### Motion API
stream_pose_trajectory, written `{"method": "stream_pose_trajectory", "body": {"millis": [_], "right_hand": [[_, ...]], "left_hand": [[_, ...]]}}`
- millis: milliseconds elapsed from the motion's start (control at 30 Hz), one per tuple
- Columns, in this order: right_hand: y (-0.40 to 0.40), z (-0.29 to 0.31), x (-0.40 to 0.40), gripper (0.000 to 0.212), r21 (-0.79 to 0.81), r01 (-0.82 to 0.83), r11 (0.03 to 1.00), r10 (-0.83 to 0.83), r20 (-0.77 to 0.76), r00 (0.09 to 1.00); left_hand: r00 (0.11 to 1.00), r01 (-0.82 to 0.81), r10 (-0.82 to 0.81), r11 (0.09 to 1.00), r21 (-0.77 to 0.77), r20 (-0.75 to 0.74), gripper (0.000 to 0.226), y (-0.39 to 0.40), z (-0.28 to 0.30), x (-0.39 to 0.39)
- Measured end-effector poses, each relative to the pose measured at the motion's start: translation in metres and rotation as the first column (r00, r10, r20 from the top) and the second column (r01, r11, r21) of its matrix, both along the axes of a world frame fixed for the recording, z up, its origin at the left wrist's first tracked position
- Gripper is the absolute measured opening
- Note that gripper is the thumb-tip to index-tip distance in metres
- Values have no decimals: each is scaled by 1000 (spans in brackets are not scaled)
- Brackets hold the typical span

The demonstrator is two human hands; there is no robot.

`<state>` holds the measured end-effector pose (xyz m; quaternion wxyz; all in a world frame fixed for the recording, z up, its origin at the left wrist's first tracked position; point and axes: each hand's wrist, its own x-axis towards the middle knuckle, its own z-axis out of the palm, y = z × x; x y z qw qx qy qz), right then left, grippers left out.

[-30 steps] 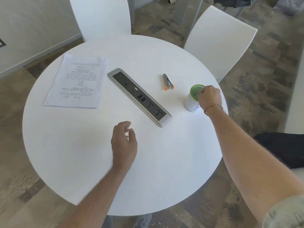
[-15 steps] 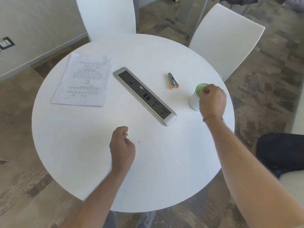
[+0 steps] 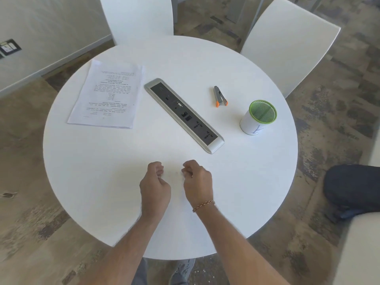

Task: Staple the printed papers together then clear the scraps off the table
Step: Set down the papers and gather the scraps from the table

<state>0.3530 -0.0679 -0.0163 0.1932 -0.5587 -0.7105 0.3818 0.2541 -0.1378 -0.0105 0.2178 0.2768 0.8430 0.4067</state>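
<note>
Both hands low over the near table [image 3: 102,182], left hand [image 3: 155,187] and right hand [image 3: 197,185] with fingers curled; whether they pinch scraps I cannot tell. Papers [image 3: 107,93] lie far left, stapler [image 3: 220,96] beside the green-rimmed cup [image 3: 260,118]. Clearing scraps looks underway; next, carry any to that cup.

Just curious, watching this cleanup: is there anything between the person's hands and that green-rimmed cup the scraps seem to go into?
Nothing visible. Bare white table lies between the right hand and the green-rimmed mesh cup; the socket strip ends short of that path.
</note>
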Motion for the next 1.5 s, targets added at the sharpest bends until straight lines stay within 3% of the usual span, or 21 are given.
{"method": "stream_pose_trajectory", "body": {"millis": [233,333,467,600,767,933,1067,1233,1367,1500], "right_hand": [[-24,-13,1,51,243,-158,957,116,177,977],[-32,-13,0,46,316,-198,928,127,230,965],[-35,-16,-1,34,324,-205,923,129,242,962],[-39,-19,-2,44,338,-267,903,183,259,948],[-37,-16,-4,30,328,-216,920,164,180,970],[-28,-12,-12,39,347,-179,921,132,155,979],[-19,-12,-21,43,350,-317,881,248,227,942],[-13,-18,-15,30,412,-411,813,304,302,904],[-12,-19,-4,30,433,-383,816,283,277,918],[-12,-15,-2,36,399,-247,883,190,177,966]], "left_hand": [[999,42,-41,998,47,-15,51,-11,1,15],[999,43,-43,999,31,3,51,-14,5,22],[997,63,-64,997,37,36,55,-16,7,27],[994,77,-80,996,45,72,55,-14,7,27],[998,40,-45,994,104,43,57,-17,9,17],[1000,-3,5,992,128,-10,55,-20,7,5],[1000,-26,27,992,127,-2,55,-18,6,2],[1000,-15,18,993,121,-18,55,-16,6,1],[999,-16,20,993,114,-38,55,-14,5,0],[999,-8,13,995,102,-46,56,-12,8,2]]}}
